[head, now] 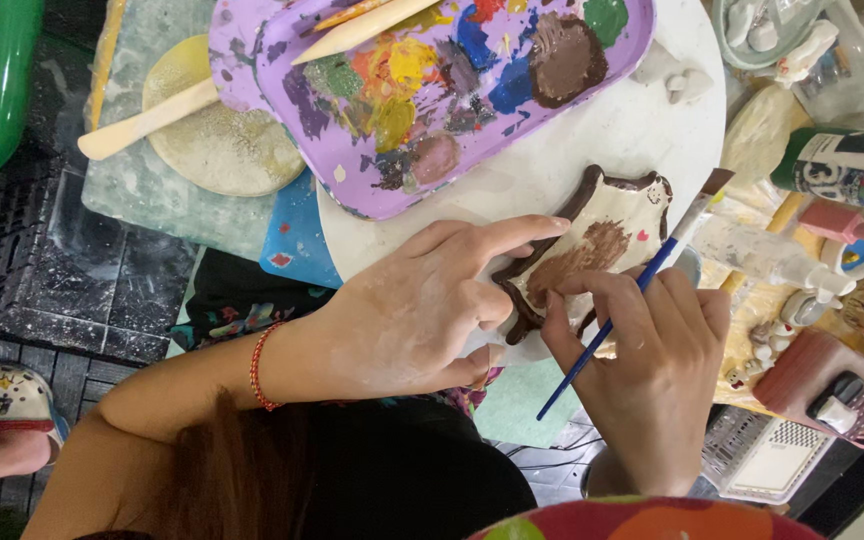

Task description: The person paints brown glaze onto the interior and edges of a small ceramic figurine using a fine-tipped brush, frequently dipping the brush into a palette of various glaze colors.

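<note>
A small cream ceramic piece [607, 232] with a dark brown rim and a brown painted patch lies on a round white board [642, 130]. My left hand [422, 305] steadies its left edge, index finger stretched along the top rim. My right hand [652, 370] holds a blue-handled paintbrush [642, 275], the bristle end pointing up and away to the right, while a fingertip touches the brown patch. A red string bracelet circles my left wrist.
A purple tray [352, 170] smeared with many paint colours sits at the top with wooden sticks on it. A wooden tool [147, 120] lies over a round slab. A green-capped bottle [852, 165], mugs and small figures crowd the right side. A shoe shows at lower left.
</note>
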